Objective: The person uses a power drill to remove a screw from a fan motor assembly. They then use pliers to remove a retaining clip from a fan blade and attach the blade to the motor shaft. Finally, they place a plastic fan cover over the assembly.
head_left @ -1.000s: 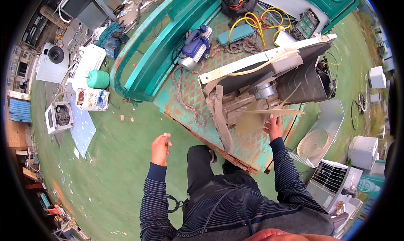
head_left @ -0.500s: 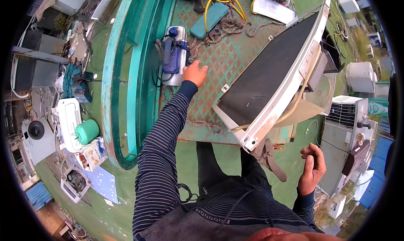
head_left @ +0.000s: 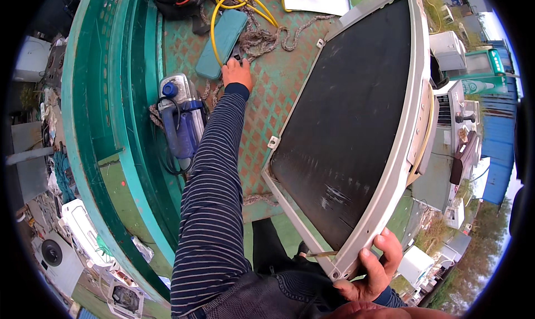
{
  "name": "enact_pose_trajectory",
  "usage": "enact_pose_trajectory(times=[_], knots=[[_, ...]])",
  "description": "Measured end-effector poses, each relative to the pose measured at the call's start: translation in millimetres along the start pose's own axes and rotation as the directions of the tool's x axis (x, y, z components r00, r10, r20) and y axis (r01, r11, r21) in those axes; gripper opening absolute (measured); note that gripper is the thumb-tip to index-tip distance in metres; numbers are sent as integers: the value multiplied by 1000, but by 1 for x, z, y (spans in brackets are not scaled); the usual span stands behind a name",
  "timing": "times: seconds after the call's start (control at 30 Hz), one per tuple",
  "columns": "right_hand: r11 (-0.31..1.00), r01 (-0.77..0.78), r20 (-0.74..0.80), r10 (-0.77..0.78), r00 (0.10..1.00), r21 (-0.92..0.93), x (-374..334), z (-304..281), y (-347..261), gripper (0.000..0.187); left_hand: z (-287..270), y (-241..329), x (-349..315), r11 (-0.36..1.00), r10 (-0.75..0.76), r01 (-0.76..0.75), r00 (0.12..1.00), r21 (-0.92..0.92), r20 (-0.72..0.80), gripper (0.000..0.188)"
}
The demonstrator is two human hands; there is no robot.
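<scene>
I can see a person by a green cart bed, which is like a big open box with a bumpy, rusty floor. Lots of things are in it. The blue and silver pump sits near the green side wall, with a black cord beside it. Farther up is a long teal case, and its lid is shut, so I can't see inside. A yellow hose loops across the case, and a lumpy rope lies next to it. At the far end is a black bag with a red-handled tool at it. The left hand reaches down at the near end of the case, its fingers close together, but I can't tell if they hold anything. The right hand is at the near corner of the tilted white frame, around a big black panel. Its fingers bend against the edge; I can't tell if they grip.
</scene>
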State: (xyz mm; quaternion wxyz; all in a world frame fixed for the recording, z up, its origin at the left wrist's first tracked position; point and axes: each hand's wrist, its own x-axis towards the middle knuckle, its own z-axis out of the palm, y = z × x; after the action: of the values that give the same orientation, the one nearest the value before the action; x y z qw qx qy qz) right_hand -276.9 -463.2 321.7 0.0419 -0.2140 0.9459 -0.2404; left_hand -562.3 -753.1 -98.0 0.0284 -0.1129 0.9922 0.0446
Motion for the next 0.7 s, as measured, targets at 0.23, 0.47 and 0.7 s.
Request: enact_pose_trajectory(times=[0.23, 0.47, 0.7], knots=[[980, -160, -220, 183, 958, 118, -3, 24, -11, 63, 19, 17, 34, 976, -28, 6, 995, 217, 99, 45], [994, -15, -170, 34, 985, 112, 5, 15, 6, 60, 5, 11, 31, 989, -125, 115, 987, 96, 104, 26], [975, 130, -100, -113, 989, 182, 20, 4, 21, 64, -31, 30, -37, 900, -58, 100, 992, -424, 111, 40]])
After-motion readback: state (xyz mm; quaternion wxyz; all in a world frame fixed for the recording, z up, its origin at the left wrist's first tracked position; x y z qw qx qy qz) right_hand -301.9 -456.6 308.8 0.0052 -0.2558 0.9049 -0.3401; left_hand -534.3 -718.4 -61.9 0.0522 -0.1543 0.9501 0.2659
